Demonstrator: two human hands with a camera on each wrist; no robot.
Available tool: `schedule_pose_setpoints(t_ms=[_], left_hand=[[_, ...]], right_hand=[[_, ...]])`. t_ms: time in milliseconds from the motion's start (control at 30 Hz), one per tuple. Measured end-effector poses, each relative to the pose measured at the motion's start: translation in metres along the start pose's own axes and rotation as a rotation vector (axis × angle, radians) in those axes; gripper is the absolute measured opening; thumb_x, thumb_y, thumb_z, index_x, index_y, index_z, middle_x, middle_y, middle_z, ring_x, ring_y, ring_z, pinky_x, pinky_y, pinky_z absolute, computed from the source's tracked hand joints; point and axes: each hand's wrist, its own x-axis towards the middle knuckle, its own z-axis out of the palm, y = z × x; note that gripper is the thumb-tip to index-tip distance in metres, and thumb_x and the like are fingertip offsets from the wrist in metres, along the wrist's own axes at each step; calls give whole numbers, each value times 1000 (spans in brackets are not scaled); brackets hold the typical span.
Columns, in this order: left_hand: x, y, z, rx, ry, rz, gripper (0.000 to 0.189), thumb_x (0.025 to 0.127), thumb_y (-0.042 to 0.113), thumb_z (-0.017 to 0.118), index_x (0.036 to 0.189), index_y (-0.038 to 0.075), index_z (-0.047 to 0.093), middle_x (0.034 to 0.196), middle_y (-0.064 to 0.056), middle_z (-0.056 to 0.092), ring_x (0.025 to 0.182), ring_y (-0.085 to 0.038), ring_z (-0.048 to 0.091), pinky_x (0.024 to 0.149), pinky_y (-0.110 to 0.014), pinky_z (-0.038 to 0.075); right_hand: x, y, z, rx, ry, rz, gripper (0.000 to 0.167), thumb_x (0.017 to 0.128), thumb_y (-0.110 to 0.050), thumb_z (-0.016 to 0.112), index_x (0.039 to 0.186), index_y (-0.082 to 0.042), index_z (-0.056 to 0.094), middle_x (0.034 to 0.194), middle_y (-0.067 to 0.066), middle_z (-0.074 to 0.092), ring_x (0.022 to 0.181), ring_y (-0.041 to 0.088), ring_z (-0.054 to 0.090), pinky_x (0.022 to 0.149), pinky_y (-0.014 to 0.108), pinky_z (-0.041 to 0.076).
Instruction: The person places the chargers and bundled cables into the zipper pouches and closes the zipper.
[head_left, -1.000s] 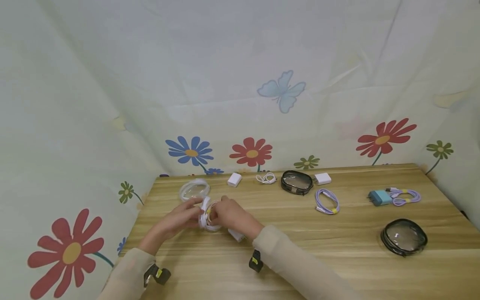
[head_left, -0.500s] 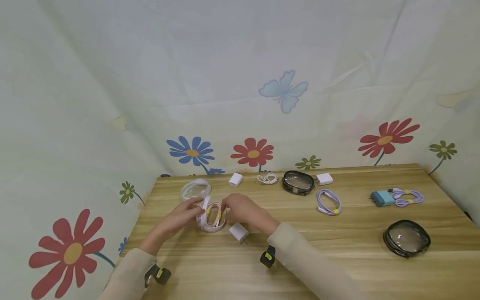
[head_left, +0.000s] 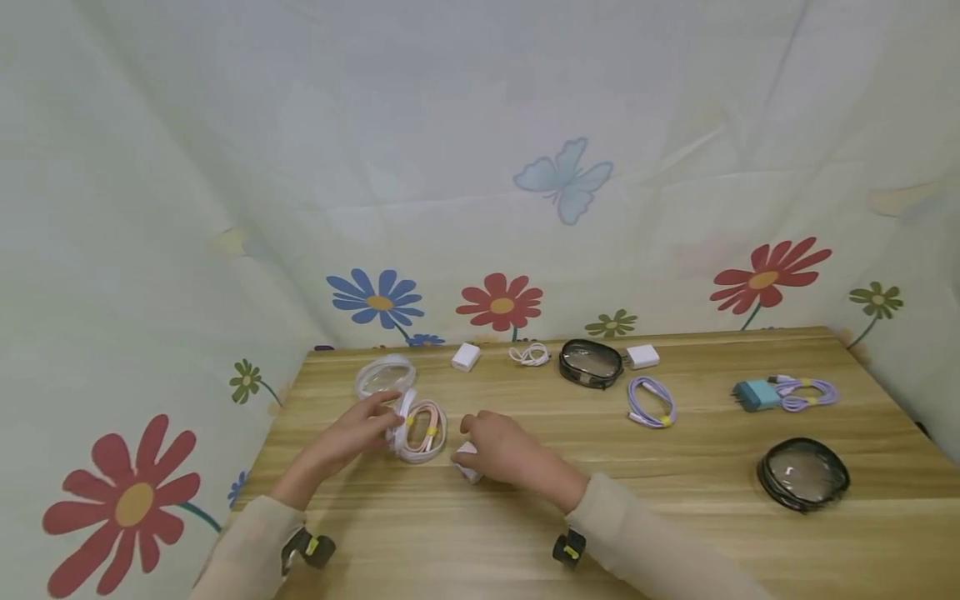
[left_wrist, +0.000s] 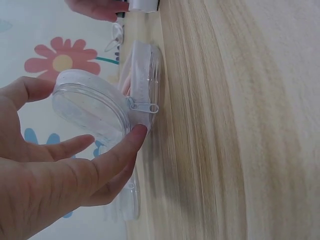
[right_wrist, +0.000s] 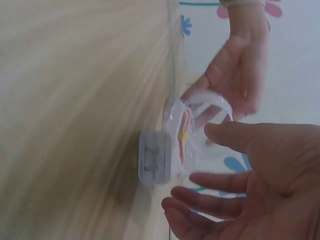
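Pouch of clear plastic with a white rim stands open near the left end of the wooden table, its lid raised in the left hand. That hand's fingers are bent about the lid, one tip on its far edge, another pressed beside the zip pull. Inside the pouch's base lies a coiled pink cable with yellow ties, just beyond those fingertips.

To the right of the pouch and near it is a white charger. The right hand is at it: from the head its fingers partly cover the charger, while the right wrist view shows thumb and fingers spread wide, with the charger just past their tips. Whether they touch it cannot be told.

Behind the held pouch lies a second clear pouch, and along the back edge stand another white charger and a white cable. A blue adapter lies well apart, toward the right end.
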Motion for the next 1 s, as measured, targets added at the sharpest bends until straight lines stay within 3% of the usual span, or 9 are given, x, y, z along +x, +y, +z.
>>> schedule_pose_setpoints(t_ms=[167, 267, 400, 600, 1000], left_hand=[[-3, 0, -1, -13, 2, -5, 69, 100, 22, 58, 156, -3, 27, 136, -30, 48, 109, -31, 59, 92, -45, 55], [-4, 0, 0, -14, 4, -8, 69, 100, 22, 59, 156, -3, 27, 134, -29, 48, 106, -29, 59, 91, -44, 55], [-3, 1, 0, -14, 4, -7, 69, 100, 22, 59, 156, -3, 27, 134, -29, 48, 107, -30, 59, 91, -44, 55], [-3, 1, -1, -14, 0, -2, 69, 101, 23, 59, 156, -3, 27, 136, -30, 47, 110, -30, 59, 93, -44, 55], [-3, 1, 0, 5, -1, 0, 66, 101, 23, 59, 155, -2, 30, 137, -29, 47, 110, -28, 59, 95, -45, 54]], right_hand=[[-4, -6, 12, -89, 72, -35, 35, 89, -35, 78, 100, -3, 68, 85, 5, 65, 73, 15, 59, 65, 30, 51], [-4, -6, 20, -129, 101, -62, 25, 85, -27, 80, 86, -7, 64, 75, 2, 60, 65, 14, 55, 58, 28, 46], [-3, -5, 26, -144, 128, -90, 22, 77, -17, 81, 78, -9, 60, 70, 1, 59, 60, 13, 52, 54, 26, 43], [-2, -4, 25, -153, 111, -82, 21, 73, -14, 83, 77, -11, 63, 68, 1, 61, 59, 13, 53, 51, 26, 44], [-8, -1, 12, -189, 57, -62, 22, 79, -22, 84, 84, -10, 65, 73, 3, 64, 60, 14, 56, 50, 28, 45]])
